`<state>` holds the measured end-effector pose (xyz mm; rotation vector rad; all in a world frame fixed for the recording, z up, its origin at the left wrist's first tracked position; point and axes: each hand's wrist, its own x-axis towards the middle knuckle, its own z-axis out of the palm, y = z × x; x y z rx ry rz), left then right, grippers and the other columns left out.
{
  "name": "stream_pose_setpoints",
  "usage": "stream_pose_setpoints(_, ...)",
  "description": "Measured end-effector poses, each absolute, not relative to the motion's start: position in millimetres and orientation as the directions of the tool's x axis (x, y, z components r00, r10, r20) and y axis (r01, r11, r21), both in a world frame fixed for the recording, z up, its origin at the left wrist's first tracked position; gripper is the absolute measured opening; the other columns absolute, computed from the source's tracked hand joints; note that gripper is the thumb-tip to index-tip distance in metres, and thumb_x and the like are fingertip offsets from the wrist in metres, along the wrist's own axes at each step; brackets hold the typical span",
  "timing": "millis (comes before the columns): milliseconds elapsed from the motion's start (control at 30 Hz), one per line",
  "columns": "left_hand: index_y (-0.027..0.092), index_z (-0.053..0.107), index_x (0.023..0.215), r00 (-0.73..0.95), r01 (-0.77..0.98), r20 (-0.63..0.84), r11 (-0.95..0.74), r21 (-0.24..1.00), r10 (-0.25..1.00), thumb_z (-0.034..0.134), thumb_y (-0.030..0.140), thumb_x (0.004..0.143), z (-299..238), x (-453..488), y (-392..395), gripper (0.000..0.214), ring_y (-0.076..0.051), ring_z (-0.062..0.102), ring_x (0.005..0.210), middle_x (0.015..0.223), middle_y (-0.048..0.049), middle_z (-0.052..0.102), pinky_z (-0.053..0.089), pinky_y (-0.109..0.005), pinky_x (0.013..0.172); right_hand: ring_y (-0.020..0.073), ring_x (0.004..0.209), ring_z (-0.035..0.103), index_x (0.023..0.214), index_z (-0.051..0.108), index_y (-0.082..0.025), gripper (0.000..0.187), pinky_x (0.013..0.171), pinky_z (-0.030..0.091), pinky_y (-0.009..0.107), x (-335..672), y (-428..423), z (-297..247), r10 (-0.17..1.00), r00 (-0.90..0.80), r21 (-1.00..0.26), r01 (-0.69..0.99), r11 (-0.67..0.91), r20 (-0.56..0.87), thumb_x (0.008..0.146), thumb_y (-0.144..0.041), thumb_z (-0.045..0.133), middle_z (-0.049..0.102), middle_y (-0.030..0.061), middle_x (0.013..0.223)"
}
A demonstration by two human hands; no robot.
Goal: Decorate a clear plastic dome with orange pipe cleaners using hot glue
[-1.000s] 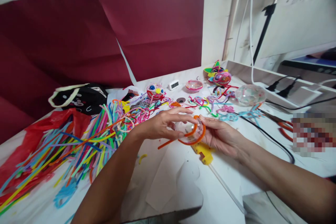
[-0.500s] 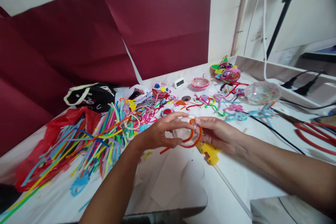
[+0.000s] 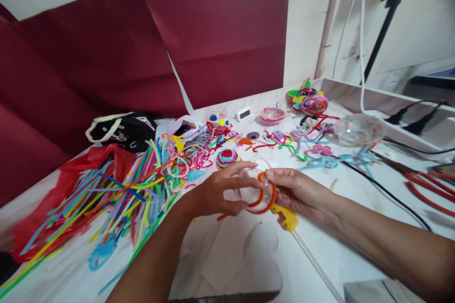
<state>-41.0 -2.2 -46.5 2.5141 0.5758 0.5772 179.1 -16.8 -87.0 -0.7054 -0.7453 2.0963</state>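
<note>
Between my two hands is a clear plastic ball or half-shell [image 3: 247, 193], with an orange pipe cleaner [image 3: 273, 197] curled along its right side. My left hand [image 3: 227, 189] grips the clear shell from the left, thumb below and fingers over the top. My right hand [image 3: 291, 187] pinches the orange pipe cleaner against the shell's upper right edge. Just under my right hand lies a yellow glue gun [image 3: 287, 218] with a clear glue stick [image 3: 316, 262] running out of it toward the front. A striped ball of coiled pipe cleaner [image 3: 227, 157] sits behind my left hand.
Loose pipe cleaners [image 3: 142, 194] and a red plastic bag [image 3: 74, 175] spread over the left. Decorated balls [image 3: 217, 124], a small white timer [image 3: 243, 114] and a clear bowl [image 3: 359, 129] stand farther back. Orange-handled scissors [image 3: 426, 189] and a black cable [image 3: 384, 191] lie at the right.
The view has shifted slightly, and the hands with the shell appear a little lower, uncovering more of the striped ball. Both hands keep nearly the same grip.
</note>
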Motion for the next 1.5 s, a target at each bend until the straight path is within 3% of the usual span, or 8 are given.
stream_pose_setpoints(100, 0.028, 0.058, 0.118, 0.82, 0.294, 0.279, -0.786, 0.544, 0.5, 0.064, 0.013, 0.074, -45, -39, -5, 0.047, -0.026, 0.044, 0.124, 0.139, -0.0081, 0.041, 0.04, -0.04, 0.1, 0.001, 0.035, 0.044, 0.067, 0.061, -0.01, 0.023, 0.034, 0.035, 0.01, 180, -18, -89, 0.809, -0.545, -0.704, -0.487, -0.517, -0.218, 0.07, -0.027, 0.075, 0.058, -0.0015, 0.049)
stream_pose_setpoints(367, 0.03, 0.055, 0.121, 0.828, 0.289, 0.276, -0.792, 0.537, 0.489, 0.066, 0.008, 0.07, -50, -41, -4, 0.056, -0.025, 0.041, 0.127, 0.141, -0.0066, 0.039, 0.038, -0.038, 0.102, 0.0013, 0.037, 0.042, 0.071, 0.06, -0.011, 0.023, 0.035, 0.031, 0.01, 179, -18, -102, 0.806, -0.559, -0.684, -0.511, -0.52, -0.195, 0.075, -0.03, 0.071, 0.054, -0.0024, 0.05)
stream_pose_setpoints(1000, 0.025, 0.056, 0.122, 0.804, 0.263, 0.289, -0.746, 0.612, 0.52, 0.062, 0.022, 0.079, -55, -42, 4, 0.044, -0.028, 0.042, 0.127, 0.138, -0.0112, 0.044, 0.036, -0.044, 0.103, 0.0044, 0.046, 0.048, 0.077, 0.061, -0.011, 0.021, 0.045, 0.043, 0.015, 180, -17, -100, 0.833, -0.534, -0.609, -0.615, -0.5, -0.144, 0.08, -0.032, 0.067, 0.053, -0.0022, 0.055)
stream_pose_setpoints(1167, 0.027, 0.055, 0.123, 0.791, 0.213, 0.324, -0.73, 0.649, 0.519, 0.063, 0.023, 0.079, -58, -45, 7, 0.045, -0.027, 0.04, 0.128, 0.137, -0.0105, 0.044, 0.037, -0.042, 0.103, 0.0043, 0.05, 0.052, 0.076, 0.062, -0.009, 0.014, 0.049, 0.046, 0.014, 183, -19, -91, 0.814, -0.573, -0.609, -0.615, -0.501, -0.092, 0.077, -0.021, 0.069, 0.057, -0.0004, 0.058)
stream_pose_setpoints(1333, 0.028, 0.056, 0.122, 0.748, 0.254, 0.246, -0.609, 0.751, 0.616, 0.062, 0.03, 0.08, -60, -50, 9, 0.043, -0.027, 0.042, 0.125, 0.138, -0.0103, 0.042, 0.049, -0.035, 0.088, 0.0051, 0.055, 0.057, 0.085, 0.066, -0.007, 0.017, 0.058, 0.051, 0.016, 185, -21, -85, 0.809, -0.586, -0.677, -0.584, -0.448, -0.03, 0.07, -0.011, 0.073, 0.062, 0.0019, 0.067)
stream_pose_setpoints(1500, 0.028, 0.058, 0.12, 0.718, 0.288, 0.22, -0.569, 0.77, 0.661, 0.064, 0.035, 0.079, -62, -51, 11, 0.043, -0.028, 0.042, 0.125, 0.136, -0.0104, 0.044, 0.051, -0.031, 0.082, 0.0064, 0.059, 0.06, 0.096, 0.067, -0.01, 0.028, 0.062, 0.053, 0.018, 184, -21, -85, 0.813, -0.581, -0.715, -0.56, -0.418, -0.019, 0.069, -0.009, 0.073, 0.065, 0.0027, 0.076)
